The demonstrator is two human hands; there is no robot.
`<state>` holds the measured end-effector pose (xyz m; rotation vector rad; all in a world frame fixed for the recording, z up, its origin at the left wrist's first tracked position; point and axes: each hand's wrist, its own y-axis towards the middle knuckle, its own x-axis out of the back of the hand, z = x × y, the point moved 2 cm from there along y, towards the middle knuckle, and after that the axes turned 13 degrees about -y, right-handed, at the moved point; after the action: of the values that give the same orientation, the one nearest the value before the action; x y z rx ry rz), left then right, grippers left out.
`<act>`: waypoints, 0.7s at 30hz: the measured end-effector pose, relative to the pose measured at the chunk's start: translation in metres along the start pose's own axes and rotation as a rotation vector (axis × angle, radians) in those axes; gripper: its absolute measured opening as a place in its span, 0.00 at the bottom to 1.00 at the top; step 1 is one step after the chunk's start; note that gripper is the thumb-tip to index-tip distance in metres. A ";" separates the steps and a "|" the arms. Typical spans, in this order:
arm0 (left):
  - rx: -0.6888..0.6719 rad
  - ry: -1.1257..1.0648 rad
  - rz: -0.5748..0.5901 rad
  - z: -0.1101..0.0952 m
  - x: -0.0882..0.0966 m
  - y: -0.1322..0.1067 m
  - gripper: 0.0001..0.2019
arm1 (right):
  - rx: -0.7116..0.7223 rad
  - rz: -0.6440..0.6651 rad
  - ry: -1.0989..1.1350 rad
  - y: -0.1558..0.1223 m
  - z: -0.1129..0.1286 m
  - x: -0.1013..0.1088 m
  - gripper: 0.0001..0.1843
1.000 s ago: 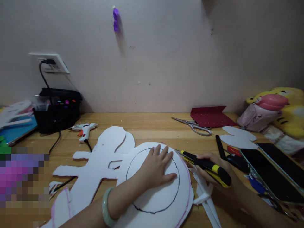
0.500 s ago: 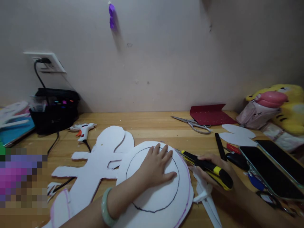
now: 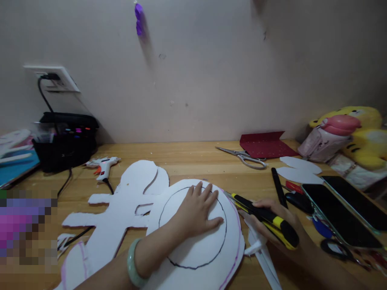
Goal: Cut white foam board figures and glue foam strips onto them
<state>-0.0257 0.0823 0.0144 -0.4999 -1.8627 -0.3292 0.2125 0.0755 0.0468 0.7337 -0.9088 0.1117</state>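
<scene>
A large white foam-board cutout lies on the wooden table, with a black circle drawn on its rounded right part and a purple line along the edge. My left hand rests flat inside the circle, fingers spread, pressing on the board. In my right hand is a yellow and black utility knife, its tip at the cutout's upper right edge, by the purple line. Just below that hand, white offcut strips lie against the board's edge.
Scissors and a dark red folder lie near the wall. At left stand a hot glue gun and a black pouch. On the right are two phones, white oval pieces, a pink bottle and a yellow plush toy.
The view has shifted slightly, so most things sit a little further left. The knife handle has swung slightly lower, its tip staying near the board's edge. My left hand stays flat on the board.
</scene>
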 end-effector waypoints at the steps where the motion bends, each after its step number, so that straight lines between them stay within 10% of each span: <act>1: -0.002 0.003 -0.001 0.000 0.000 0.000 0.39 | -0.012 -0.006 0.005 0.001 0.003 0.002 0.08; 21: 0.001 0.014 0.007 -0.001 0.002 0.000 0.38 | 0.003 -0.090 -0.173 -0.015 0.018 0.003 0.08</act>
<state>-0.0251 0.0822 0.0172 -0.5028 -1.8470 -0.3264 0.2080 0.0525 0.0484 0.7946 -1.0389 -0.0304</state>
